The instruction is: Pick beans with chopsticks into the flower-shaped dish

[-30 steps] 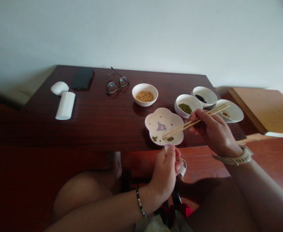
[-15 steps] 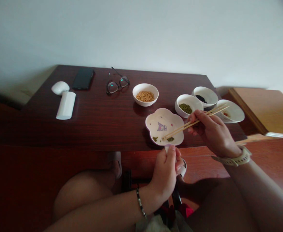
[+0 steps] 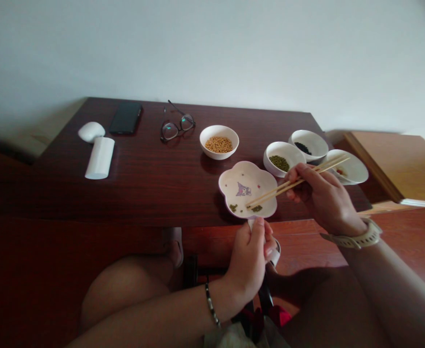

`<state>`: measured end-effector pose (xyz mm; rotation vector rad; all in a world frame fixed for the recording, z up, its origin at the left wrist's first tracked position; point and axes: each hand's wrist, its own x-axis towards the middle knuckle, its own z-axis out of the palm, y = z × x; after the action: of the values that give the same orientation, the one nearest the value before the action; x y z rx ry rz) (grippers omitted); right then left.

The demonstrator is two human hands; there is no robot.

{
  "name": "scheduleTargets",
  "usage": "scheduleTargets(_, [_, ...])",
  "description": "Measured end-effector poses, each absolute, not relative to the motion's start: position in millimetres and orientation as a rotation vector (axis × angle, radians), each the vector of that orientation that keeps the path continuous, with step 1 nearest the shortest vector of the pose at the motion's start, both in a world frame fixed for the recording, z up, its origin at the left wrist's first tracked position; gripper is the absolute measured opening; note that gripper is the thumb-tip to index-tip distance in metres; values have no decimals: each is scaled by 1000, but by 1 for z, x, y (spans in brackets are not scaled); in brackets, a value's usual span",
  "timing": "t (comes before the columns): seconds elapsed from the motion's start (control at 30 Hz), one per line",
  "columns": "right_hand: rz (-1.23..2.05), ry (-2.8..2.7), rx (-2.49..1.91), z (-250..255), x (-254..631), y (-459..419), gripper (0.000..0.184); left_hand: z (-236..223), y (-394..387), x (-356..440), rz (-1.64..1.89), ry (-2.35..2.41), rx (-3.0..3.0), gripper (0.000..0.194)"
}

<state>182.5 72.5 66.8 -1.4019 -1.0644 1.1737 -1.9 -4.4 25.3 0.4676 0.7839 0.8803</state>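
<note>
My right hand (image 3: pixel 321 198) is closed around a pair of wooden chopsticks (image 3: pixel 270 194). Their tips rest low in a flower-shaped dish (image 3: pixel 230 176) with a purple rim and a cartoon figure, among small clusters of green beans (image 3: pixel 256 209). At the dish's near edge, my left hand (image 3: pixel 250 256) grips a short pale part like a handle, mostly covered by the fingers. Just beyond the dish stands a white bowl of green beans (image 3: pixel 279 162). Behind it is a bowl of black beans (image 3: pixel 302 148). A bowl of yellow soybeans (image 3: pixel 218 144) sits further left.
Past my right hand, a shallow white bowl (image 3: pixel 355 169) holds a few reddish bits. Eyeglasses (image 3: pixel 178 129), a dark phone-like slab (image 3: pixel 125 117), a white cylinder (image 3: pixel 100 158) and a white rounded object (image 3: pixel 91 132) lie on the dark wooden table (image 3: pixel 150 193). A wooden cabinet (image 3: pixel 401 159) adjoins at right.
My right hand and the chopsticks have shifted slightly right, the tips sliding a little within the dish. My left hand and the dish stay nearly where they were.
</note>
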Motion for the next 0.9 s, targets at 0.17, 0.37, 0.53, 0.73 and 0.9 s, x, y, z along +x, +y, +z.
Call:
scheduleTargets(0.17, [1160, -1064, -1412, 66, 183, 72, 36, 25, -5, -2, 885, 777, 462, 59])
scheduleTargets(0.37, [1151, -1058, -1412, 65, 183, 73, 37, 22, -4, -1, 886, 763, 462, 60])
scheduleTargets(0.53, [1147, -1076, -1408, 64, 181, 72, 38, 22, -4, 0, 879, 756, 462, 60])
scheduleTargets(0.73, [1160, -1072, -1388, 64, 181, 73, 37, 23, -3, -1, 880, 766, 459, 60])
scheduleTargets(0.9, [1200, -1101, -1404, 64, 179, 73, 40, 23, -3, -1, 879, 773, 465, 61])
